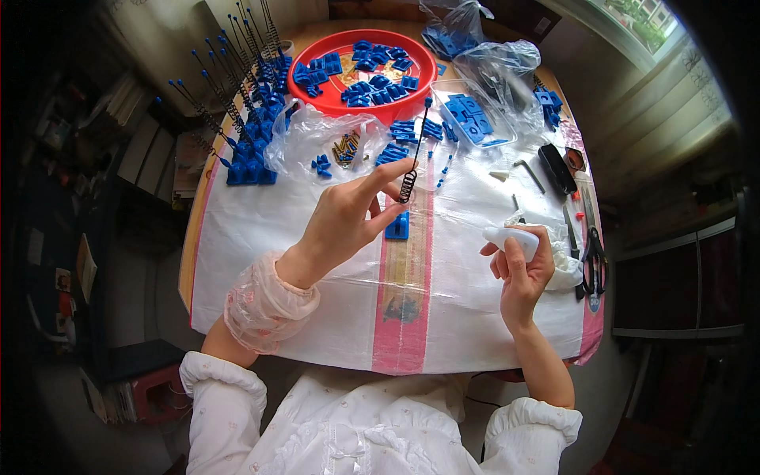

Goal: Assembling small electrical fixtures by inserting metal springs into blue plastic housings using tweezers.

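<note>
The left hand (344,222) is raised a little left of centre, its forearm running up from the near left in a gathered, translucent sleeve cover. Thumb and forefinger reach to the right and pinch together at their tips, while the other fingers curl loosely beneath. The right hand (521,265) sits lower on the right, its bare forearm rising from the near edge out of a white ruffled cuff. Its fingers are curled closed in a grip, knuckles turned to the left.
</note>
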A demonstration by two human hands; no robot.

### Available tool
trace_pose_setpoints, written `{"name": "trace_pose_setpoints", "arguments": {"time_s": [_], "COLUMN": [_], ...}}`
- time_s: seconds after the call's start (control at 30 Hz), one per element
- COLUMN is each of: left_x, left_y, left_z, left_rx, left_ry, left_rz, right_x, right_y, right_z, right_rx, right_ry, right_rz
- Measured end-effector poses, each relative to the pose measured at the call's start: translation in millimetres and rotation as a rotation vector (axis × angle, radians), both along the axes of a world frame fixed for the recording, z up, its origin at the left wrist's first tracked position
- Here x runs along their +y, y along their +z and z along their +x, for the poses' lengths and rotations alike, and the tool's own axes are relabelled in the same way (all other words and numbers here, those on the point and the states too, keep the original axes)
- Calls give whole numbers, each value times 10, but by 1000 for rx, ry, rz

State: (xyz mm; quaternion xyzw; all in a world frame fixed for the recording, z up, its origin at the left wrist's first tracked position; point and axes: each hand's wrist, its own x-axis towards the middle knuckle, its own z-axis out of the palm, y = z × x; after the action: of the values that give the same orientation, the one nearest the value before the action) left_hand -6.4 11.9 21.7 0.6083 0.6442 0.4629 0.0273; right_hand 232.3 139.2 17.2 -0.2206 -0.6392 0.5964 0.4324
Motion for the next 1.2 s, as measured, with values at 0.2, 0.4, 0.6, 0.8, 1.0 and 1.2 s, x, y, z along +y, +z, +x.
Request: {"name": "trace_pose_setpoints", "arguments": {"time_s": [0.2,0.4,0.6,0.8,1.0,1.2], "left_x": [3,5,2,2,0,1], "left_y": [5,-6,-2,-13,-1,-6], "left_z": [7,5,0,-3,2,-3], "left_rx": [-9,-15,-9,-17,-13,-5], "left_ry": [-1,0,-6,-8,-5,-2], "left_rz": [0,-1,1,5,0,3], "right_x": [6,10,11,51,116,190], "right_y": [-5,-4,19,36,60,55], "right_z": [5,1,1,42,55,84], "right_rx": [-11,-10,8,43,78,123], "right_ry": [3,-1,-11,-26,-47,-6], "right_rz": [1,-10,-24,-106,-272,-403]}}
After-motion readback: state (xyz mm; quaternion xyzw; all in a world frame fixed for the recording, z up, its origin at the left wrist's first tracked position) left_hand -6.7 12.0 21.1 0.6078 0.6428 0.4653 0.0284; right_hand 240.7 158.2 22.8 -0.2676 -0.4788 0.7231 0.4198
